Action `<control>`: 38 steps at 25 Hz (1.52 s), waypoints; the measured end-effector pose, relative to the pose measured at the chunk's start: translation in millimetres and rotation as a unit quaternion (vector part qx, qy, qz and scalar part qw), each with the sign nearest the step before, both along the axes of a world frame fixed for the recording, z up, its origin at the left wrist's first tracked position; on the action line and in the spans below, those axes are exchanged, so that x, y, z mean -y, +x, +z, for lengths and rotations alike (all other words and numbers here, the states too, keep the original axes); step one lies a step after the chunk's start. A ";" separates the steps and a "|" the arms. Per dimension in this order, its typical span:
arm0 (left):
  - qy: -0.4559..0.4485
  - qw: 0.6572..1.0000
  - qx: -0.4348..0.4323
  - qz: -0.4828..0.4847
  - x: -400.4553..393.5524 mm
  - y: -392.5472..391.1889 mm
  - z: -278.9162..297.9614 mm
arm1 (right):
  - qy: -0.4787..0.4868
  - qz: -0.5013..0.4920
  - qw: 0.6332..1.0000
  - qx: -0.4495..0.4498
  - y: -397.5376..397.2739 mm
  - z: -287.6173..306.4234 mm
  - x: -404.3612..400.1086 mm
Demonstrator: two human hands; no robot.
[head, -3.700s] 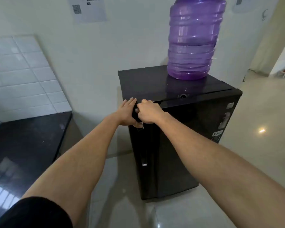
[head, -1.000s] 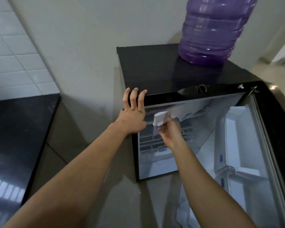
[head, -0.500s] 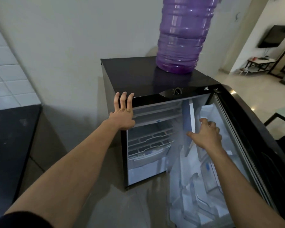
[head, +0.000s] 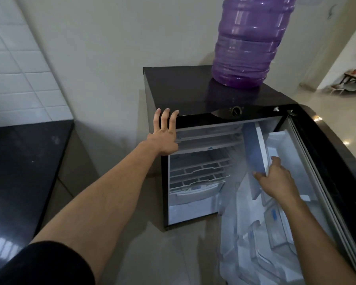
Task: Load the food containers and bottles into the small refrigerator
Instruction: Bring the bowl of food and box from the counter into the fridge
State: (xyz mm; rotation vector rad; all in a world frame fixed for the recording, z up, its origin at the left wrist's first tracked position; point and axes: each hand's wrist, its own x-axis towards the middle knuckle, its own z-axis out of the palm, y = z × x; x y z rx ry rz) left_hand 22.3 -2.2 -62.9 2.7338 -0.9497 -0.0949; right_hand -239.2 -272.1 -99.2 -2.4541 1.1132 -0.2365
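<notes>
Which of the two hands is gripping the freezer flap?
The right hand, holding the swung-open freezer flap; the left hand rests flat on the fridge's top corner.

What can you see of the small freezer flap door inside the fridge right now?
The freezer flap is a thin white panel, plastic by its look, with a bluish-grey inner face. It stands swung wide open at the upper right of the refrigerator cavity, edge-on to the camera, near the open main door. The right hand grips its lower edge, thumb on the near face. The left hand rests on the cabinet's top corner, not touching the flap.
</notes>
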 end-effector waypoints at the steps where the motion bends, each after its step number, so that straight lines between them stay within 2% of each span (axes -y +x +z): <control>1: 0.000 1.000 0.005 0.001 0.4 -2.0 1.8 | -0.024 0.007 1.000 0.016 0.6 3.9 -1.0; 3: -0.039 0.999 0.020 0.008 -2.9 -14.9 6.1 | -0.079 0.051 0.992 0.084 9.3 14.2 -10.4; 5: -0.120 0.992 0.023 0.033 -16.4 -35.6 4.8 | -0.066 0.125 0.980 0.139 31.8 26.4 -30.2; 7: -0.181 0.980 -0.010 0.080 -43.9 -65.2 -13.9 | -0.033 0.202 0.969 0.140 62.5 30.7 -56.8; 11: -0.159 0.964 -0.090 0.195 -149.3 -142.4 -78.3 | 0.021 0.377 0.922 0.088 111.5 10.5 -148.7; 14: -0.165 0.917 -0.149 0.332 -235.3 -218.8 -104.7 | 0.041 0.507 0.860 0.033 119.5 -12.4 -244.9; 18: -0.218 0.838 -0.116 0.486 -328.2 -334.2 -112.5 | 0.056 0.665 0.745 0.000 84.5 -28.9 -376.8; 22: -0.277 0.767 -0.102 0.570 -380.3 -420.6 -119.2 | 0.070 0.753 0.654 -0.012 38.2 -26.1 -475.8; 24: -0.309 0.730 -0.110 0.600 -402.9 -447.8 -122.4 | 0.068 0.772 0.632 -0.022 19.8 -23.2 -514.7; 27: -0.380 0.673 -0.103 0.626 -433.7 -456.1 -121.9 | 0.095 0.776 0.623 -0.027 12.7 -17.7 -558.0; 28: -0.416 0.647 -0.106 0.630 -444.3 -451.0 -118.2 | 0.115 0.767 0.631 -0.026 15.5 -14.5 -571.6; 32: -0.578 0.518 -0.140 0.615 -494.9 -400.2 -97.3 | 0.213 0.656 0.722 -0.055 54.4 -7.1 -636.8; 34: -0.616 0.463 -0.138 0.623 -511.8 -374.9 -91.6 | 0.256 0.606 0.747 -0.097 73.9 -9.5 -664.9; 36: -0.641 0.427 -0.143 0.622 -527.0 -351.9 -95.8 | 0.265 0.588 0.751 -0.143 93.2 -26.9 -692.7; 38: -0.659 0.388 -0.154 0.626 -540.4 -334.3 -112.5 | 0.274 0.586 0.739 -0.189 105.1 -50.6 -714.7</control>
